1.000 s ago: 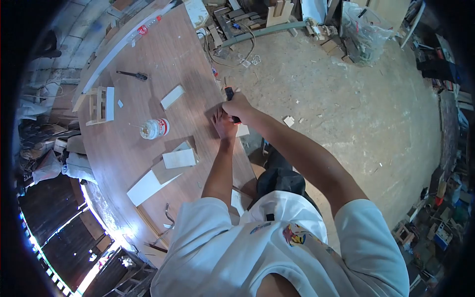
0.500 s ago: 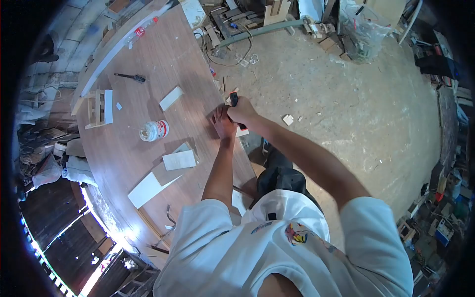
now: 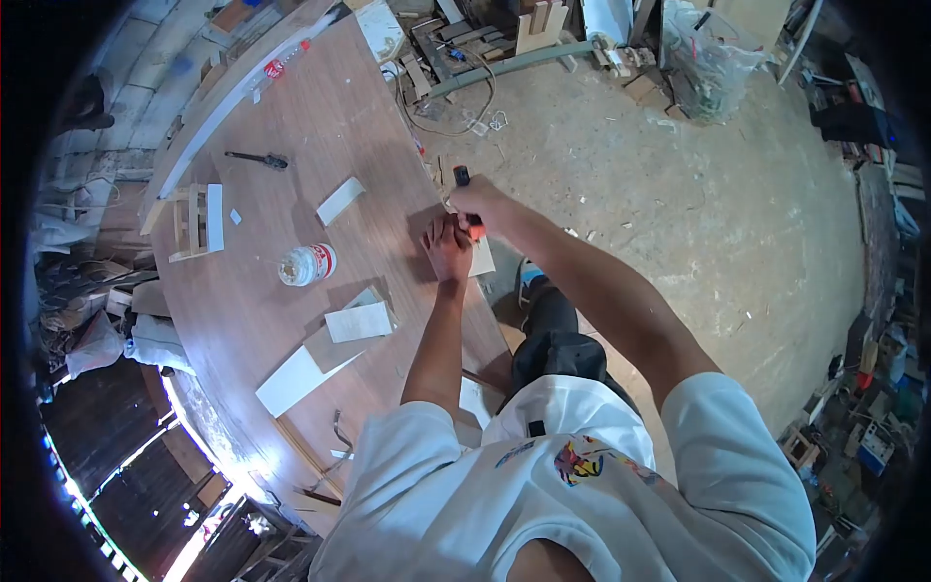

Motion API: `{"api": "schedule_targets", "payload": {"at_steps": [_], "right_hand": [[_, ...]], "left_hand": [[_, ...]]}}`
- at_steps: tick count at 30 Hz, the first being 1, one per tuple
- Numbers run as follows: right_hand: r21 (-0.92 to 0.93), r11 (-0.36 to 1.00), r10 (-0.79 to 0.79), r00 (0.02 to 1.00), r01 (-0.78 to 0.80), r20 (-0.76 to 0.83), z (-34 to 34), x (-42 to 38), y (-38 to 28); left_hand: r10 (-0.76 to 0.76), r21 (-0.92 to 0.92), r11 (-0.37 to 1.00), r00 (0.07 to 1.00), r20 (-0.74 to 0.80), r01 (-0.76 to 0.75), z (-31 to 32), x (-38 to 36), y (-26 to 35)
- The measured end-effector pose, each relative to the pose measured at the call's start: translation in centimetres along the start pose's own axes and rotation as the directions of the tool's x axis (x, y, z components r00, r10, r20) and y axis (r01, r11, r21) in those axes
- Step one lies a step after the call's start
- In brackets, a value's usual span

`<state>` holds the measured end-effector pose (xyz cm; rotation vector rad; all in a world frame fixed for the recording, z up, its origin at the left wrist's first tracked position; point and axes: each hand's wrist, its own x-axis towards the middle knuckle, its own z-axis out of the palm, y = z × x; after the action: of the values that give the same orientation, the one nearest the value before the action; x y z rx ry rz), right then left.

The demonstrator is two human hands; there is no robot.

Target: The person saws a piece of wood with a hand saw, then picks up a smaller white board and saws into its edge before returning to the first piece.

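My right hand (image 3: 480, 206) is closed around a black tool with orange-red parts (image 3: 462, 177); its exact kind is hard to make out. The tool stands over the near edge of the wooden table (image 3: 388, 116). Beside it my left hand (image 3: 448, 250) lies palm down with its fingers apart, pressing at the table edge. A pale flat board (image 3: 482, 258) shows next to this hand and sticks out past the edge; the hands hide the rest of it.
On the table are a white-lidded jar with a red label (image 3: 308, 264), a white strip (image 3: 339, 201), white-faced boards (image 3: 359, 322), a small wooden frame (image 3: 199, 223), a dark slim tool (image 3: 257, 159) and a plastic bottle (image 3: 281, 64). Wood scraps (image 3: 485, 39) and a plastic bag (image 3: 713, 68) lie on the floor.
My right hand and the tool have shifted slightly up and away from the left hand. More of the pale board shows beside my left hand. The whole view has shifted a little.
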<state>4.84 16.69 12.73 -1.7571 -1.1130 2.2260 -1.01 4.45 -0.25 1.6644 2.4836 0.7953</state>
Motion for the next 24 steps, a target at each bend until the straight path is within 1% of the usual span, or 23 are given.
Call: {"api": "schedule_targets", "payload": {"at_steps": [1,2,4,6,7,8,9,10,12,13,14,15,16,18,19,21,22,23,24], "right_hand": [[-0.002,1.000,0.006,1.000,-0.006,0.011,-0.2,0.9,-0.4],[-0.005,1.000,0.013,1.000,-0.013,0.023,-0.2,1.6,-0.3],[0.013,1.000,0.003,1.000,-0.003,-0.009,0.1,0.7,0.3],[0.025,0.994,-0.109,0.993,0.108,0.050,-0.1,-0.6,1.1],[-0.013,0.990,-0.143,0.989,0.143,0.030,-0.1,-0.5,2.3],[-0.015,0.989,-0.144,0.989,0.145,0.028,-0.2,-0.7,3.8],[-0.041,0.952,-0.303,0.953,0.302,-0.003,-0.4,-1.4,5.3],[-0.073,0.890,-0.454,0.891,0.451,-0.026,-0.4,-2.5,6.7],[-0.255,0.757,-0.639,0.763,0.601,-0.098,-0.1,-5.3,9.3],[-0.257,0.756,-0.640,0.762,0.603,-0.096,0.0,-6.6,10.9],[-0.217,0.726,-0.683,0.722,0.653,-0.114,0.2,-7.6,12.4],[-0.178,0.690,-0.724,0.678,0.702,-0.130,0.2,-8.0,12.8],[-0.178,0.685,-0.728,0.675,0.706,-0.123,0.3,-7.7,12.7],[-0.198,0.665,-0.746,0.633,0.720,-0.208,0.8,-7.7,13.0],[-0.194,0.671,-0.741,0.638,0.716,-0.208,0.9,-7.6,12.4],[-0.260,0.774,-0.627,0.756,0.577,-0.187,0.2,-6.3,9.6],[-0.262,0.774,-0.626,0.757,0.576,-0.187,-0.4,-5.8,7.8],[-0.064,0.897,-0.441,0.893,0.436,-0.092,-1.1,-5.4,5.7],[0.114,0.963,-0.250,0.967,0.244,0.044,-1.6,-4.9,4.6]], "left_hand": [[-0.035,-0.028,0.999,0.999,0.000,0.035,0.2,0.1,0.0],[-0.032,-0.030,0.999,0.999,0.003,0.032,0.2,0.2,-0.1],[0.008,0.001,1.000,0.999,-0.048,-0.008,0.3,0.1,-0.2],[-0.023,-0.011,1.000,0.998,-0.050,0.023,-0.2,0.0,0.2],[-0.052,-0.020,0.998,0.997,-0.053,0.051,-0.3,0.0,0.4],[-0.052,-0.023,0.998,0.997,-0.054,0.050,-0.4,0.0,0.6],[-0.040,-0.047,0.998,0.996,-0.078,0.037,-0.3,0.0,0.6],[-0.031,-0.070,0.997,0.994,-0.104,0.024,-0.3,0.0,0.4],[-0.022,-0.088,0.996,0.995,-0.100,0.013,0.4,-0.5,-0.6],[-0.008,-0.008,1.000,0.987,-0.159,0.007,0.9,-0.8,-0.9],[0.010,0.071,0.997,0.976,-0.218,0.005,1.1,-0.8,-0.9],[-0.115,-0.018,0.993,0.993,0.023,0.116,-0.4,-0.3,0.3],[-0.118,-0.016,0.993,0.993,0.015,0.119,-0.2,-0.2,0.3],[0.029,-0.046,0.998,0.994,-0.107,-0.034,-0.2,-0.5,0.0],[0.027,-0.043,0.999,0.995,-0.100,-0.032,-0.3,-0.6,0.0],[0.116,-0.028,0.992,0.987,-0.112,-0.119,-0.4,-0.3,0.1],[0.114,-0.030,0.993,0.987,-0.112,-0.118,-0.5,-0.3,0.3],[0.122,-0.045,0.991,0.983,-0.137,-0.130,-0.7,-0.1,0.7],[0.132,-0.060,0.988,0.978,-0.164,-0.143,-0.8,0.2,0.9]]}}
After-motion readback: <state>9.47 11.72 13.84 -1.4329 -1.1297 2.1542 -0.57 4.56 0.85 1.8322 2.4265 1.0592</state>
